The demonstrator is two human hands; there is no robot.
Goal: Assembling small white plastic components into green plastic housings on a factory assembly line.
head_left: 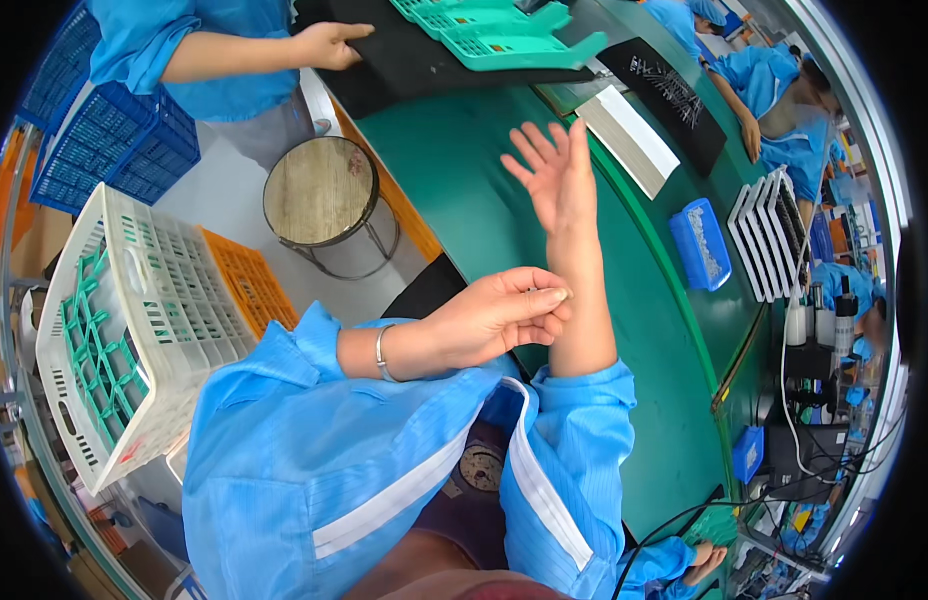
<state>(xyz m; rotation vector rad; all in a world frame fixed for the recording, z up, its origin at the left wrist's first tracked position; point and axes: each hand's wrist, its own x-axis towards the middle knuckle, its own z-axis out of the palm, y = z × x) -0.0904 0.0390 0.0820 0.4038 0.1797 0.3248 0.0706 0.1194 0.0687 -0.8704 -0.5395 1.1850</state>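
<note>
My left hand [509, 316], with a metal bracelet [383, 354] at its wrist, is closed in a pinch against the inside of my right forearm. Whatever its fingertips hold, if anything, is too small to make out. Beyond it my right hand [562, 182] is raised above the green table [464, 200], palm turned up and fingers spread, holding nothing. Both blue sleeves are pushed up from the wrists. To the right of my right hand lies a flat white-and-grey strip [627, 140] on the table.
Teal plastic trays [514, 38] lie on a black mat, where another person's hand [332, 46] hovers. A round stool [321, 192] and white crate [134, 320] stand left. Right are a blue bin [700, 244], white racks [768, 238] and cables.
</note>
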